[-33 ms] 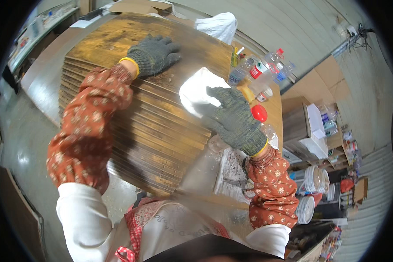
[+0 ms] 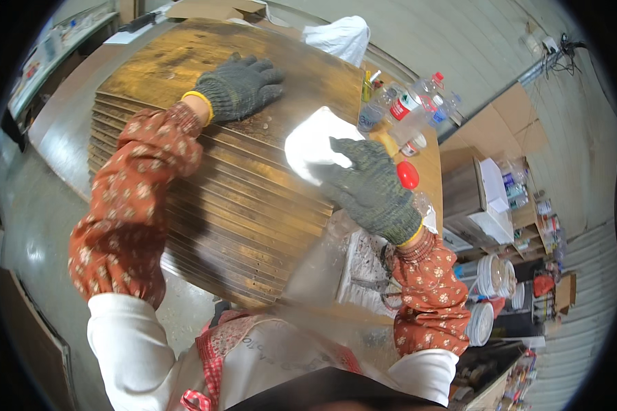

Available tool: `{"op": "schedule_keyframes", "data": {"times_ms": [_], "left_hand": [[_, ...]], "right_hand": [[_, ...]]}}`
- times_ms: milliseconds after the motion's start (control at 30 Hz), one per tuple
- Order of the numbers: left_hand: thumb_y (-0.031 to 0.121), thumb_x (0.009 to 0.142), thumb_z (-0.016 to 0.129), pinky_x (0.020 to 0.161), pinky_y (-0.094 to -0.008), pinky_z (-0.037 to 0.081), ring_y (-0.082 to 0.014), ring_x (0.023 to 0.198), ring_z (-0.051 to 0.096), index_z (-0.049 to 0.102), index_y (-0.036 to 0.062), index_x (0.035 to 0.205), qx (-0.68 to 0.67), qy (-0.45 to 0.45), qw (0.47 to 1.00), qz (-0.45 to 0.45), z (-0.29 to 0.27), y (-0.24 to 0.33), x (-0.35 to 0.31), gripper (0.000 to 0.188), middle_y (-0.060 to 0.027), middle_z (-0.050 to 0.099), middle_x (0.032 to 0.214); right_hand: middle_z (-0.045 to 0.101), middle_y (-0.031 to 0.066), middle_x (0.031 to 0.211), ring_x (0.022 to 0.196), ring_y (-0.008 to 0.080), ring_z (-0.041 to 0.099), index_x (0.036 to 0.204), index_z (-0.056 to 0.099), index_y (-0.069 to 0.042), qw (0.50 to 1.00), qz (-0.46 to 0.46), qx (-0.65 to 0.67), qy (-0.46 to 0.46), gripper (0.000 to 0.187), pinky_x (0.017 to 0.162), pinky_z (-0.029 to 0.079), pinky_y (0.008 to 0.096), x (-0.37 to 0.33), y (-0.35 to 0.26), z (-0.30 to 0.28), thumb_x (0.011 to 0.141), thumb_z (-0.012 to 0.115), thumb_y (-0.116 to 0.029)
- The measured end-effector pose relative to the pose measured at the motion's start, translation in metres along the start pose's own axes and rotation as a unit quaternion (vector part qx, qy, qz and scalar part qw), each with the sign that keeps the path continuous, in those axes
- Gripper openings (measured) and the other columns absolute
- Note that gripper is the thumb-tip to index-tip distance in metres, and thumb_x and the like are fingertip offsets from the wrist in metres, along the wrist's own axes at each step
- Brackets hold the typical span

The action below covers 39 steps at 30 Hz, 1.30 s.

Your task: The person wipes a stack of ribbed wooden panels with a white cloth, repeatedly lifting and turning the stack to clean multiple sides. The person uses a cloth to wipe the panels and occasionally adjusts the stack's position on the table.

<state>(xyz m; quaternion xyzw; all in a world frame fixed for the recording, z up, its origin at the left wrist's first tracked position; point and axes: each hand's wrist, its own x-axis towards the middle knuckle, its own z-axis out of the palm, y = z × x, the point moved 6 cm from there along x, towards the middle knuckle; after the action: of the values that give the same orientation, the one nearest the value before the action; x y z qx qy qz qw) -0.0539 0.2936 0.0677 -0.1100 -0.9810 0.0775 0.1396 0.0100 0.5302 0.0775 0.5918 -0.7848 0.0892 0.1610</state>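
A stepped stack of brown wooden boards [image 2: 247, 198] with dark, stained surfaces lies in front of me. My left hand [image 2: 241, 88], in a dark grey knit glove with a yellow cuff, rests flat on the top board with its fingers stretched out. In a matching glove, my right hand [image 2: 371, 190] grips a white cloth [image 2: 314, 142] at the stack's right side. The cloth is bunched against the boards, and part of it is hidden under the fingers. Some light crumbs lie on the wood between the hands.
Plastic bottles [image 2: 404, 106], a red round object [image 2: 408, 175] and a small white-labelled jar [image 2: 414, 145] stand to the right. Behind the stack lies a white bag [image 2: 339, 38]. White buckets [image 2: 481, 322] are farther right, and a cluttered bench [image 2: 58, 51] stands at far left.
The right hand and cloth have shifted very slightly to the right. My left sleeve has moved a little left, while the left hand stays flat on the board.
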Motion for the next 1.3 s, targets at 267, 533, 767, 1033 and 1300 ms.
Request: {"op": "schedule_keyframes", "data": {"times_ms": [267,533,767,1033,1300], "left_hand": [[0.043,0.103,0.037,0.117,-0.048,0.025,-0.0359,0.138,0.037,0.045,0.0137,0.144,0.022,-0.003,0.998,0.064,0.013,0.004,-0.005,0.051,-0.0146,0.041,0.15],[0.04,0.102,0.038,0.119,-0.0478,0.023,-0.0379,0.14,0.034,0.044,0.018,0.145,0.032,0.005,0.997,0.066,0.016,0.004,-0.007,0.048,-0.0129,0.039,0.152],[0.043,0.099,0.046,0.12,-0.0506,0.018,-0.038,0.144,0.029,0.033,0.0227,0.152,0.019,-0.031,0.998,0.049,0.02,0.001,-0.001,0.058,-0.0148,0.033,0.156],[0.042,0.103,0.038,0.119,-0.0453,0.023,-0.0318,0.143,0.031,0.042,0.0201,0.148,0.082,-0.021,0.988,0.128,0.015,0.008,-0.005,0.05,-0.0085,0.036,0.155],[0.034,0.102,0.041,0.12,-0.0473,0.022,-0.032,0.144,0.03,0.048,0.0214,0.142,0.02,-0.003,0.995,0.095,0.01,0.009,-0.01,0.043,-0.0057,0.035,0.156]], "right_hand": [[0.067,0.0068,0.105,0.089,0.0278,0.061,0.101,0.071,-0.016,0.995,-0.02,-0.066,0.067,0.019,0.074,0.049,0.0423,0.031,-0.019,0.01,0.083,0.064,-0.018],[0.065,0.0101,0.112,0.097,0.03,0.061,0.096,0.071,-0.011,0.989,0.059,-0.1,-0.088,0.018,0.083,0.049,0.0434,0.019,-0.011,-0.009,0.079,0.069,-0.016],[0.065,0.0155,0.096,0.084,0.032,0.062,0.102,0.065,-0.003,0.987,-0.122,-0.104,-0.008,0.026,0.076,0.05,0.0446,0.068,-0.043,0.008,0.083,0.062,-0.021],[0.067,0.0141,0.095,0.091,0.0324,0.065,0.106,0.066,-0.008,0.996,-0.011,-0.079,0.05,0.023,0.084,0.052,0.0416,0.04,-0.039,0.007,0.087,0.062,-0.02],[0.065,0.0112,0.092,0.081,0.0331,0.062,0.11,0.063,-0.012,0.944,0.237,-0.005,-0.229,0.036,0.068,0.05,0.0446,0.03,-0.025,0.02,0.076,0.073,-0.018]]}}
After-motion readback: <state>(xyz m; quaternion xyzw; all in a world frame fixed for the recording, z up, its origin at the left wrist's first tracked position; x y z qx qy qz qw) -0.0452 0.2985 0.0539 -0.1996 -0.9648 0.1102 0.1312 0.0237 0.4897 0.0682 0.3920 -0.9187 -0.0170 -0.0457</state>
